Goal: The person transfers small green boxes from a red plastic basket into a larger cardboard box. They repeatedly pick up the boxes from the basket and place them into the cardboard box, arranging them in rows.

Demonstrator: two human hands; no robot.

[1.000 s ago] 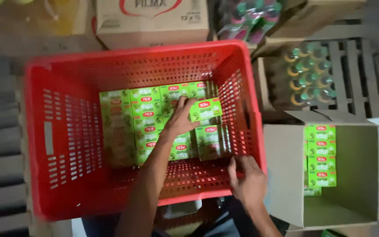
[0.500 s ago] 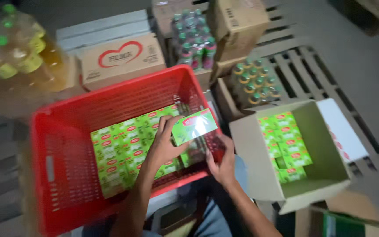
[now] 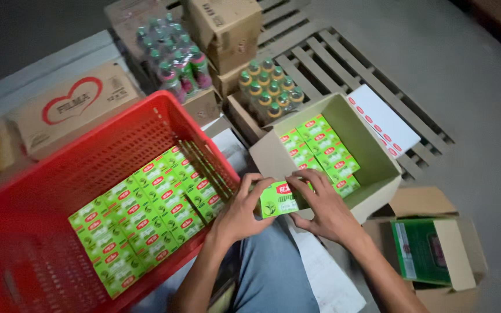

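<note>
At lower left of the frame the red crate [image 3: 59, 174] has bare floor along its upper-left half, open from above, while rows of green boxes [image 3: 146, 220] fill its lower-right half up to the wall. Right of centre, the open carton [image 3: 378, 168] holds a green stack [image 3: 320, 153] on its left side and free room on its right. Bottle packs [image 3: 271, 87] and cardboard cases [image 3: 227, 29] crowd the upper middle; grey floor [image 3: 482, 104] at the right lies open.

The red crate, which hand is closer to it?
Left. The left hand is right beside the red crate rim; the right hand is farther off, by the open cardboard box.
</note>
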